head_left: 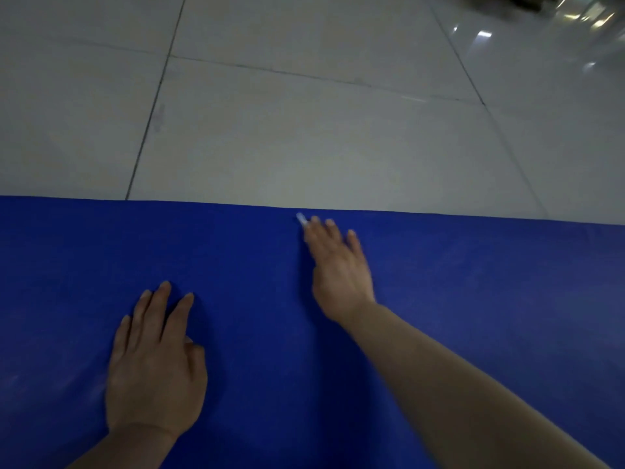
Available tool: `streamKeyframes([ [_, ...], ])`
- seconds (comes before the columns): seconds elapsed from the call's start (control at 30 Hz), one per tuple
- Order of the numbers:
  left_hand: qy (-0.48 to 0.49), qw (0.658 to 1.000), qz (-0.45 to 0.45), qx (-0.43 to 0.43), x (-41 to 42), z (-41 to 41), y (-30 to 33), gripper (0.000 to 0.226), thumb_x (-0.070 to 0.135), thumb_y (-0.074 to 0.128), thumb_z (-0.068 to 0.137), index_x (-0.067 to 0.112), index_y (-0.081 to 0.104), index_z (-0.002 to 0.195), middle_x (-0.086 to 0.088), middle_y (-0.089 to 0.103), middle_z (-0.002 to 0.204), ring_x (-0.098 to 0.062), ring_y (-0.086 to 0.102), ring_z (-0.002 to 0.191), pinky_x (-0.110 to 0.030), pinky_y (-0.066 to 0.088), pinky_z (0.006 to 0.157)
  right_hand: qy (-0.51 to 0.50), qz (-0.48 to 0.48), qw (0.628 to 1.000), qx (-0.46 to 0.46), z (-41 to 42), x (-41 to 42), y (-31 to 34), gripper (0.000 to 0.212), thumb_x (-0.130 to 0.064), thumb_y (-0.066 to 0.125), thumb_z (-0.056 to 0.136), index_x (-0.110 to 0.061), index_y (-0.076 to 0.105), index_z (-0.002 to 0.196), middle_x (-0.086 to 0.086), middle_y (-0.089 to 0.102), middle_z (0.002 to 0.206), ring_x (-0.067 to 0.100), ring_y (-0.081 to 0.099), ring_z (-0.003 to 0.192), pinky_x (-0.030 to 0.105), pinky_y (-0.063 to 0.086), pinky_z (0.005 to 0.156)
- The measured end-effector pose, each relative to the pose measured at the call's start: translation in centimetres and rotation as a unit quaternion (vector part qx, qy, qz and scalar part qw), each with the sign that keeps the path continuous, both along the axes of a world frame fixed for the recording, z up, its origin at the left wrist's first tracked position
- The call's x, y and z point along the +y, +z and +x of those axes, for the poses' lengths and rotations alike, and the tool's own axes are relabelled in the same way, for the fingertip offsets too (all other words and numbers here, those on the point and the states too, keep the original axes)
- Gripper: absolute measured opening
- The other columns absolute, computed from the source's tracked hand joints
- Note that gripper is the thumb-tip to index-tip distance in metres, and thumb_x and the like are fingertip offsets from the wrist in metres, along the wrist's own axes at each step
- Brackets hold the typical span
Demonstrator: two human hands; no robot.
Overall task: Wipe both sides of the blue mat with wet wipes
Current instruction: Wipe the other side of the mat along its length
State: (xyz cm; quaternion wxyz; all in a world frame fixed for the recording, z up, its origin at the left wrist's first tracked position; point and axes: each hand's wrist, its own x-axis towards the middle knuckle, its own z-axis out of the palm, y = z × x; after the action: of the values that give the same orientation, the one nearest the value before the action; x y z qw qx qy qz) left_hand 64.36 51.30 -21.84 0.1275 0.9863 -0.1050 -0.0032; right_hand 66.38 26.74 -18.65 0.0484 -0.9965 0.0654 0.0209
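The blue mat point(473, 282) lies flat on the tiled floor and fills the lower half of the view, its far edge running left to right. My left hand point(155, 360) rests palm down on the mat, fingers spread, holding nothing. My right hand point(338, 269) reaches forward with the arm stretched out and presses flat near the mat's far edge. A small white bit of a wet wipe point(300, 219) sticks out from under its fingertips; the rest of the wipe is hidden beneath the hand.
Pale grey floor tiles point(304, 113) with dark grout lines stretch beyond the mat. Blurred shiny objects point(575, 15) sit in the far right corner.
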Motion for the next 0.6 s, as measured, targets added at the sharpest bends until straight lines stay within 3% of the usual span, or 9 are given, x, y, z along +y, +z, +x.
streamKeyframes([
  [0.07, -0.002, 1.000, -0.003, -0.004, 0.0, -0.1, 0.1, 0.063, 0.028, 0.023, 0.083, 0.005, 0.051, 0.134, -0.016, 0.039, 0.149, -0.033, 0.031, 0.139, -0.054, 0.027, 0.111, -0.111, -0.022, 0.994, -0.004, -0.7, -4.7, -0.1, 0.083, 0.003, 0.039, 0.082, -0.023, 0.003, 0.153, -0.003, 0.012, 0.159, 0.018, 0.005, 0.146, 0.039, 0.000, 0.116],
  [0.13, -0.002, 1.000, -0.006, -0.002, -0.1, -0.1, 0.2, 0.064, 0.028, 0.022, 0.083, 0.005, 0.051, 0.135, -0.017, 0.038, 0.149, -0.033, 0.030, 0.139, -0.053, 0.025, 0.113, -0.274, -0.010, 0.962, 0.018, -1.7, -9.3, 0.2, 0.079, 0.004, 0.036, 0.084, -0.022, 0.008, 0.152, -0.001, 0.011, 0.159, 0.020, 0.004, 0.146, 0.043, 0.001, 0.117],
  [0.2, -0.004, 1.000, -0.006, 0.002, -0.1, -0.1, 0.2, 0.064, 0.029, 0.022, 0.083, 0.005, 0.050, 0.135, -0.017, 0.037, 0.149, -0.033, 0.030, 0.140, -0.052, 0.023, 0.114, -0.360, 0.002, 0.933, 0.030, -1.9, -10.4, 0.3, 0.075, 0.003, 0.035, 0.086, -0.016, 0.008, 0.152, 0.001, 0.009, 0.159, 0.022, 0.003, 0.146, 0.046, 0.005, 0.118],
  [0.27, -0.004, 1.000, -0.006, 0.004, 0.0, -0.2, 0.1, 0.063, 0.028, 0.024, 0.084, 0.005, 0.049, 0.136, -0.017, 0.036, 0.150, -0.033, 0.029, 0.140, -0.052, 0.022, 0.114, -0.297, 0.009, 0.955, -0.025, -1.6, -6.8, -0.2, 0.074, 0.002, 0.037, 0.085, -0.013, 0.010, 0.152, 0.004, 0.016, 0.157, 0.026, 0.013, 0.144, 0.045, 0.012, 0.117],
  [0.33, -0.005, 1.000, -0.002, 0.004, 0.0, -0.2, 0.1, 0.063, 0.029, 0.024, 0.083, 0.004, 0.049, 0.136, -0.017, 0.036, 0.150, -0.033, 0.030, 0.140, -0.053, 0.024, 0.113, -0.141, 0.040, 0.988, -0.051, -2.1, -1.5, -1.1, 0.066, -0.006, 0.035, 0.090, -0.013, 0.014, 0.152, 0.004, 0.022, 0.156, 0.026, 0.019, 0.143, 0.043, 0.012, 0.115],
  [0.4, -0.008, 1.000, -0.003, 0.003, 0.1, -0.1, 0.1, 0.063, 0.029, 0.024, 0.083, 0.004, 0.049, 0.136, -0.017, 0.036, 0.149, -0.034, 0.030, 0.139, -0.054, 0.025, 0.112, -0.029, 0.036, 0.998, -0.045, -3.2, 1.1, -1.5, 0.056, -0.021, 0.023, 0.096, -0.014, 0.016, 0.151, 0.002, 0.020, 0.157, 0.023, 0.018, 0.145, 0.044, 0.009, 0.116],
  [0.47, -0.008, 1.000, -0.006, 0.002, 0.1, 0.0, 0.1, 0.063, 0.028, 0.025, 0.083, 0.004, 0.049, 0.136, -0.017, 0.036, 0.150, -0.034, 0.030, 0.139, -0.053, 0.024, 0.113, -0.073, -0.015, 0.997, -0.034, -3.9, -2.0, -1.3, 0.057, -0.022, 0.023, 0.098, -0.017, 0.009, 0.153, 0.001, 0.018, 0.158, 0.021, 0.015, 0.145, 0.046, 0.010, 0.116],
  [0.6, -0.005, 1.000, -0.012, -0.001, 0.0, -0.1, 0.0, 0.062, 0.026, 0.027, 0.083, 0.005, 0.049, 0.137, -0.016, 0.036, 0.151, -0.033, 0.029, 0.140, -0.050, 0.019, 0.115, -0.329, 0.004, 0.944, 0.014, -5.8, -10.2, -0.7, 0.058, -0.019, 0.025, 0.101, -0.018, -0.001, 0.152, 0.002, 0.010, 0.159, 0.020, 0.006, 0.146, 0.046, 0.005, 0.117],
])
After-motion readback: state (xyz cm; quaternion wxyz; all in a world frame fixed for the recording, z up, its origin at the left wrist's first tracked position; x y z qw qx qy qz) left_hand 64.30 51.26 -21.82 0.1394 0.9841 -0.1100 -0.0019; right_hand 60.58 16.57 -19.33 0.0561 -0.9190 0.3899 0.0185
